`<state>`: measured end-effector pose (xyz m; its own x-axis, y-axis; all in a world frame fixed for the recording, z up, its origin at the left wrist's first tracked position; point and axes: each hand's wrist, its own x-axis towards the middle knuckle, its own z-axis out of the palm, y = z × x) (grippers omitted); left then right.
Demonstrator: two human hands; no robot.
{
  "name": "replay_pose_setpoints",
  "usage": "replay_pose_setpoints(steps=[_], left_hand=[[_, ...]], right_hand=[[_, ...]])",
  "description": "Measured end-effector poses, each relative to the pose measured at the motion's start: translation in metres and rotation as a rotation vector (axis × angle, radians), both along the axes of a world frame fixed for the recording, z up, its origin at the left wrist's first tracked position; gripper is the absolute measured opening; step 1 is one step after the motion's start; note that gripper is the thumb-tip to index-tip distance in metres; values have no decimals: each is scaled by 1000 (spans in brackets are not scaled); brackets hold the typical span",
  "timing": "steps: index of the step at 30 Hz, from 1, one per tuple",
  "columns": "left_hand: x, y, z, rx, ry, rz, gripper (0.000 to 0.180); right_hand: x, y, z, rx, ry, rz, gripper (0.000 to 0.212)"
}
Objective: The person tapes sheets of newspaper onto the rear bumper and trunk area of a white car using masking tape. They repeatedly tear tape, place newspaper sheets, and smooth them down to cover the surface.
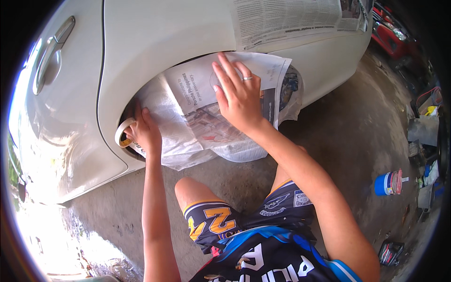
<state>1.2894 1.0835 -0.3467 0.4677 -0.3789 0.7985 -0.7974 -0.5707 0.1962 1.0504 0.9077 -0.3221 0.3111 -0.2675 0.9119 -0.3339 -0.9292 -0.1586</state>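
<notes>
Sheets of newspaper [171, 127] cover the wheel arch of a pale car [159, 33], with their lower edges hanging loose. At the left end of the arch, my left hand [148, 135] has a roll of masking tape [119, 135] hooked around its fingers. Part of those fingers is hidden behind the paper's edge and the roll. My right hand [242, 98], with a ring on one finger, lies open and flat against the paper near the top of the arch. Its fingertips reach close to the arch's rim.
Another newspaper sheet [291, 23] is fixed on the panel above. A door handle [55, 54] is at the far left. On the concrete floor [343, 155] to the right stands a blue tub [387, 183], near a dark box of small items [391, 253] and assorted clutter along the edge.
</notes>
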Motion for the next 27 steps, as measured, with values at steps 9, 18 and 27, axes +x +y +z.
replay_pose_setpoints(steps=[9,18,27], left_hand=[[-6,-7,-2,-205,-76,-94,18],[-56,8,10,-316,46,-121,17],[-129,62,121,244,-72,-522,35]], right_hand=[[6,-9,7,-12,-77,-30,50],[-31,17,45,-47,-10,57,21],[-64,68,87,-101,87,235,26]])
